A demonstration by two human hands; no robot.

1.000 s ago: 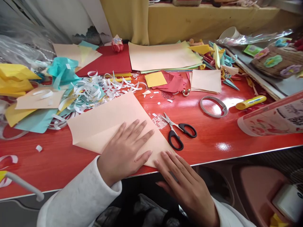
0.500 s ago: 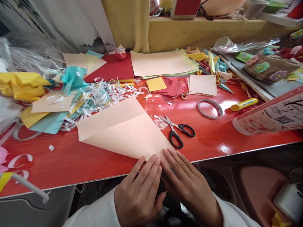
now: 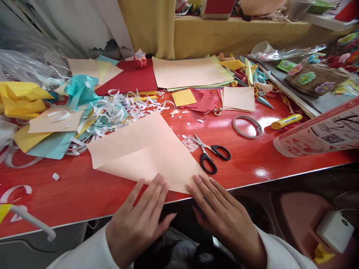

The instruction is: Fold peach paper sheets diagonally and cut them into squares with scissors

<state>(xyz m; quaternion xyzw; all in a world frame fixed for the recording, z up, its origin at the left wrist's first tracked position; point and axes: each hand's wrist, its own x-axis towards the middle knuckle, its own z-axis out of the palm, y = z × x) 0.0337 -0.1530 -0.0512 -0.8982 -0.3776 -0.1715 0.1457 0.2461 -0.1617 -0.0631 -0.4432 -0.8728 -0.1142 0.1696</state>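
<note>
A pale peach sheet of paper (image 3: 140, 149), folded over diagonally, lies at the front edge of the red table. My left hand (image 3: 143, 216) rests with its fingers stretched out on the folded edge near the middle. At the paper's right corner my right hand (image 3: 221, 209) presses down with flat, extended fingers. Just beyond that corner lies a pair of scissors (image 3: 209, 153) with black handles, its blades slightly apart. The underside of the fold is hidden.
Curled white paper strips (image 3: 117, 110) heap up behind the sheet. Right of the scissors lie a grey ring (image 3: 247, 127), a yellow marker (image 3: 286, 121) and a large printed cup (image 3: 316, 130). A stack of paper (image 3: 187, 73) lies at the back.
My left hand has slid leftward along the folded edge, away from my right hand. The right hand stays at the paper's right corner. The view has shifted slightly.
</note>
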